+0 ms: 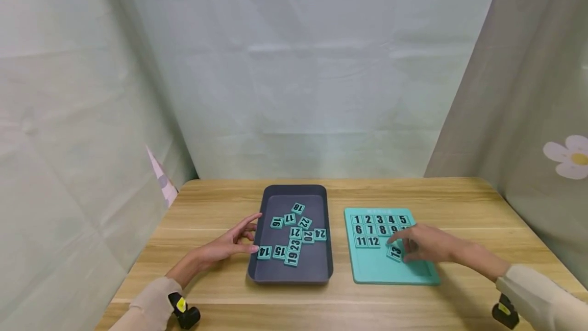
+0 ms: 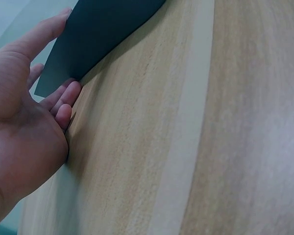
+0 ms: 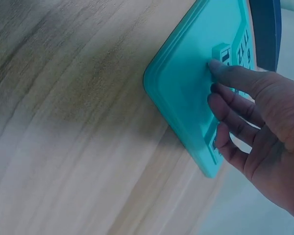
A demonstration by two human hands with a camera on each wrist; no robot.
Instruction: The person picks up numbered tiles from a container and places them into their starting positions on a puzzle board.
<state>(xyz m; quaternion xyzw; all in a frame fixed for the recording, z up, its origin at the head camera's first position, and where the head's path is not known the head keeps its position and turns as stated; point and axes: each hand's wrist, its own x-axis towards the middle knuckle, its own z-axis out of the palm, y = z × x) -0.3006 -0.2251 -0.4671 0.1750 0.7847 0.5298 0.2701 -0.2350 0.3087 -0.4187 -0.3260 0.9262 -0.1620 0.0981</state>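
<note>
My right hand (image 1: pixel 424 243) is over the turquoise number board (image 1: pixel 381 272), pinching the number 13 tile (image 1: pixel 394 252) between index finger and thumb. That tile lies askew below the rows. Tiles 1 to 5, part of the 6 row, and tiles 11 and 12 (image 1: pixel 374 241) show on the board; the hand covers the right end of the second row. In the right wrist view the thumb touches the tile's edge (image 3: pixel 220 51). My left hand (image 1: pixel 225 244) rests with spread fingers against the left side of the dark tray (image 1: pixel 312 269), thumb at its rim.
Several loose number tiles lie in the tray, among them 14 (image 1: pixel 264 253), 18 (image 1: pixel 298 208) and 24 (image 1: pixel 320 234), in various directions. The tray and board stand side by side on a wooden table (image 1: pixel 220 290). Pale curtains (image 1: pixel 298 91) hang behind and at both sides.
</note>
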